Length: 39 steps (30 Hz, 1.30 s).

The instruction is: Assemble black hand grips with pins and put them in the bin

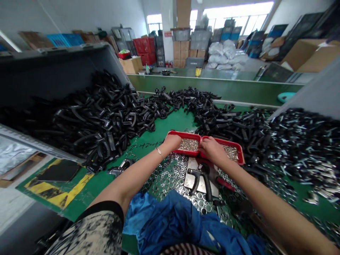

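Left hand (171, 142) and right hand (214, 150) touch a red tray (183, 134)

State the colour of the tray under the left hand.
The tray is red, shown best in the head view.

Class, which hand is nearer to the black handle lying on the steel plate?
Right. The right hand is just beyond the black handle, at the red tray; the left hand is farther off, beyond it and to its left.
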Motion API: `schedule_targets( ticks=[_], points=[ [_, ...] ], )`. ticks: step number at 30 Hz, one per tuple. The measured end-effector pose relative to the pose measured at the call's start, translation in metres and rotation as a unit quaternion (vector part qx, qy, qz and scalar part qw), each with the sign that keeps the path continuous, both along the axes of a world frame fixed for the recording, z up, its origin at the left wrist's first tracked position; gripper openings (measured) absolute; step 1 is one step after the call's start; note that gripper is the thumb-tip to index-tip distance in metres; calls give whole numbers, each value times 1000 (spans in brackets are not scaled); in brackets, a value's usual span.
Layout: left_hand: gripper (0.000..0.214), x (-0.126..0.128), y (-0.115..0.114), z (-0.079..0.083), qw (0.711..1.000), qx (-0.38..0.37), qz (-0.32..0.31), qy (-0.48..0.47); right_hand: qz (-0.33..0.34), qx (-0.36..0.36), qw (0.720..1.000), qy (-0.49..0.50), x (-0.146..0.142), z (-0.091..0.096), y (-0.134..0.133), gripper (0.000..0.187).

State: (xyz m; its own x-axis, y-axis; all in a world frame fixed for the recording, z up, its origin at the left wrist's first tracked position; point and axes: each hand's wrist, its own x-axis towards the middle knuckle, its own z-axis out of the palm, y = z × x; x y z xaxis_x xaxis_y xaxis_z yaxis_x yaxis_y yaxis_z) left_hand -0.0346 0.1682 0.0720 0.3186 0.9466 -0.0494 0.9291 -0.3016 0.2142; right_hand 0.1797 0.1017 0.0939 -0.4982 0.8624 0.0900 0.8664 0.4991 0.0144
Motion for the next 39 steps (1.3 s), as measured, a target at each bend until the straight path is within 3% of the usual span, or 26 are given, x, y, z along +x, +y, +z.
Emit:
schedule_targets(
  ticks=[3, 7, 17, 21, 24, 27, 29, 31, 32, 34, 36, 39],
  points=[
    [21, -3, -9, -9, 999, 32, -8, 26, 13, -2, 1000, -23, -28, -7, 31, 25],
    [27, -8, -16, -15, 998, 55, -12, 31, 18, -17, 999, -33, -41, -23, 47, 22],
    [19, -11, -6, -33, 997, 46, 3, -64, -28, -32, 998, 35, -40, -37, 45, 22],
    [10, -13, -8, -34, 991, 59, 22, -119, -49, -33, 991, 121, -40, -31, 44, 16],
    [9, -20, -14, -28, 981, 78, 48, -172, -67, -32, 976, 203, -25, -22, 27, 20],
    [12, -35, -31, -21, 935, 85, 99, -330, -98, -73, 937, 328, 8, -18, -10, 21],
    [17, -45, -50, -18, 899, 87, 119, -413, -134, -169, 859, 465, 31, -21, -41, 20],
    [19, -50, -75, -18, 893, 79, 108, -429, -164, -273, 767, 557, 48, -28, -71, 24],
    [19, -50, -88, -20, 896, 64, 94, -429, -172, -310, 740, 571, 53, -31, -84, 26],
    [18, -42, -112, -25, 901, 11, 59, -430, -181, -341, 725, 570, 56, -39, -104, 29],
    [17, -28, -131, -30, 904, -46, 23, -425, -189, -336, 735, 558, 54, -45, -116, 30],
    [15, -1, -145, -35, 931, -55, -42, -360, -194, -332, 733, 561, 49, -53, -124, 28]
  ],
)
